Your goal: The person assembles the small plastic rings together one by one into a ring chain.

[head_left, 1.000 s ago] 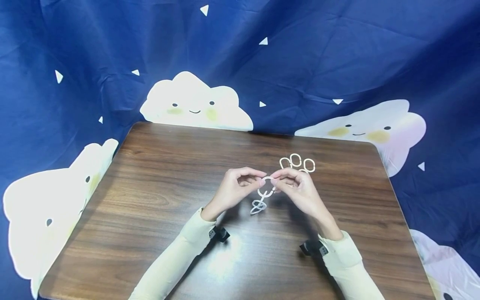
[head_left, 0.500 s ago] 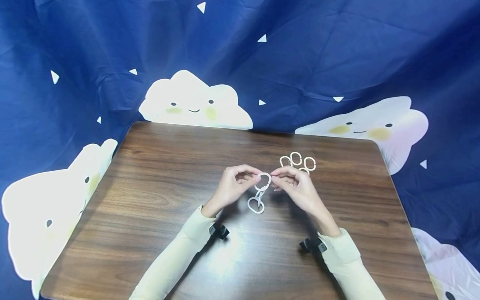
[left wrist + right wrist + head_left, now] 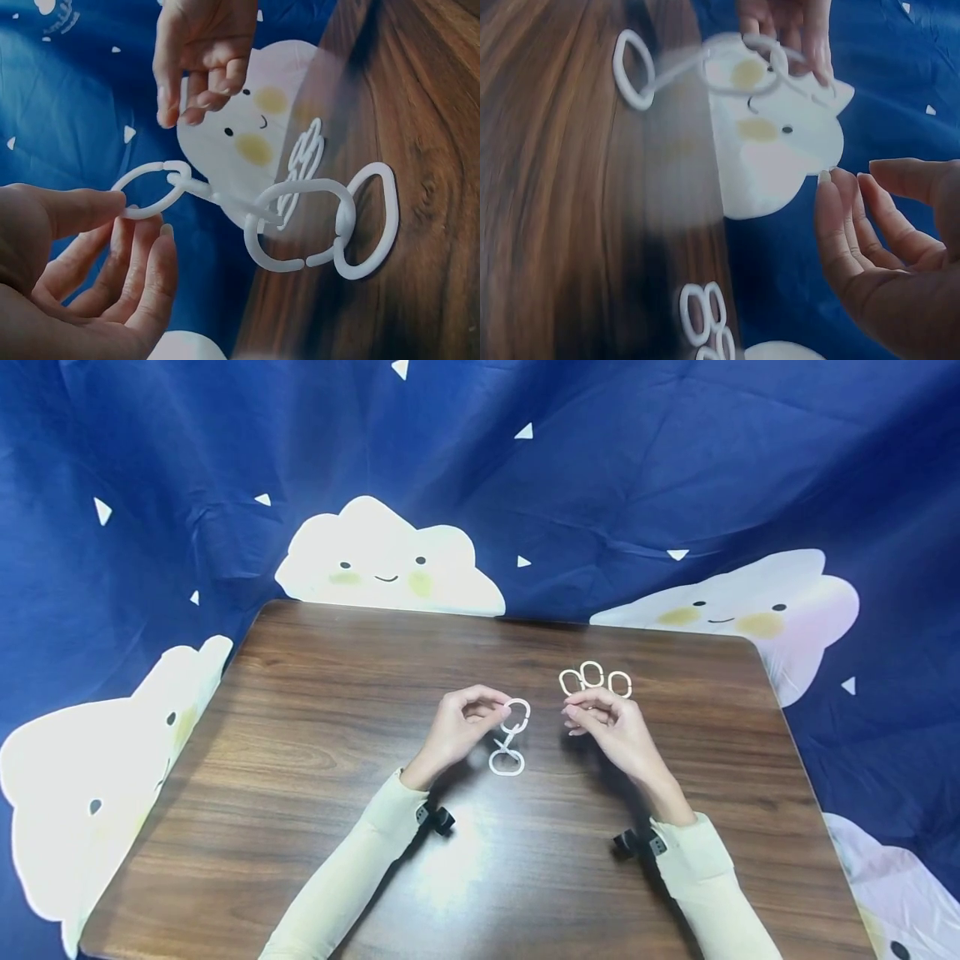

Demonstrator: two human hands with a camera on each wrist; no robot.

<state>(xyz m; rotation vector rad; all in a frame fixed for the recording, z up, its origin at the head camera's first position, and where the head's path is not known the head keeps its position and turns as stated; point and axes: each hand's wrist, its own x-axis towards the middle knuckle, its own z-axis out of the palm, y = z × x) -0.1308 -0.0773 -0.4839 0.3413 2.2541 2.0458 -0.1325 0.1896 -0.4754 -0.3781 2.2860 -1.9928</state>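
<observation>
My left hand (image 3: 459,731) pinches the topmost ring of a short chain of white plastic links between thumb and index finger. From that ring (image 3: 118,180) the other links hang one through another, with an oval end link (image 3: 391,217) lowest. Each link shows a small split in its loop where I can see it. Apart from the chain, my right hand (image 3: 621,735) hovers to the right with loosely bent fingers and nothing between them. Just beyond it lie several loose white links (image 3: 621,673), partly hidden by the fingers in the head view.
A brown wood-grain table (image 3: 337,693) lies under both hands. Behind and around it hangs a blue curtain (image 3: 600,485) printed with white clouds. Small black cameras sit under the left wrist (image 3: 444,821) and right wrist (image 3: 624,845).
My right hand has let go of the top ring and moved right, towards the loose links. The left hand has shifted slightly left with the chain, whose lower links have swung.
</observation>
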